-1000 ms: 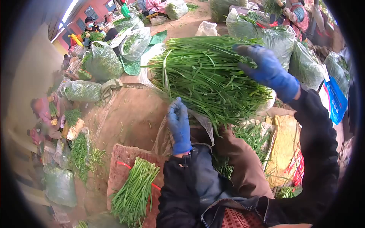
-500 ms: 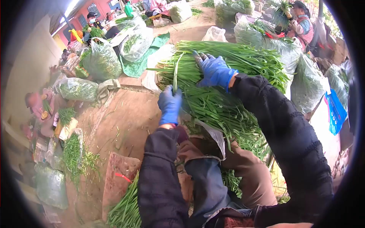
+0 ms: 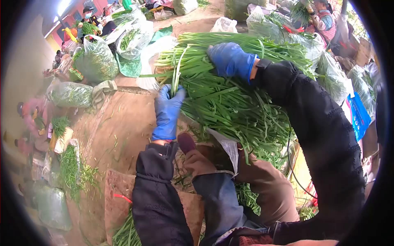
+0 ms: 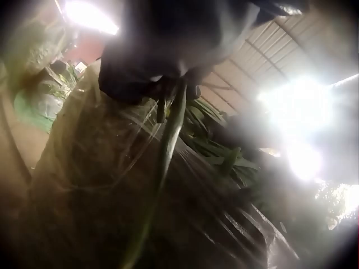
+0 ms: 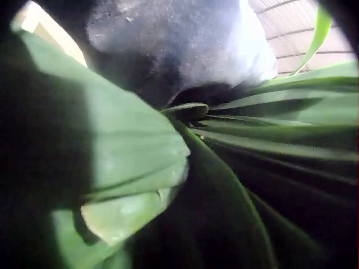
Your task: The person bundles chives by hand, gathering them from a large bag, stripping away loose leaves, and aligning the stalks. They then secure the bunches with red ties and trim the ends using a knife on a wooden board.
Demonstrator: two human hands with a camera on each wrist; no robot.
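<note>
A wide pile of garlic chives (image 3: pixel 234 104) lies before me, pale stalk ends toward the left. My left hand (image 3: pixel 168 112), in a blue glove, pinches a few long chives (image 3: pixel 177 71) at the pile's near-left edge. In the left wrist view a single flat leaf (image 4: pixel 171 137) hangs below the dark glove (image 4: pixel 168 50). My right hand (image 3: pixel 232 61), gloved too, is on top of the pile with its fingers curled down into the leaves; its fingertips are hidden. Close-up leaves (image 5: pixel 134 140) run under the right glove (image 5: pixel 185 45) in the right wrist view.
Under the pile is a clear plastic sheet (image 3: pixel 227 147). A bundle of chives (image 3: pixel 127 231) lies on a reddish board (image 3: pixel 117 184) by my left sleeve. Filled plastic bags (image 3: pixel 98 61) stand around. Other people (image 3: pixel 324 20) sit handling greens farther off.
My right hand swept left from the pile's leafy right end, then its fingers curled into the leaves. My left hand rose to the edge, took a few chives and shifted slightly left with them.
</note>
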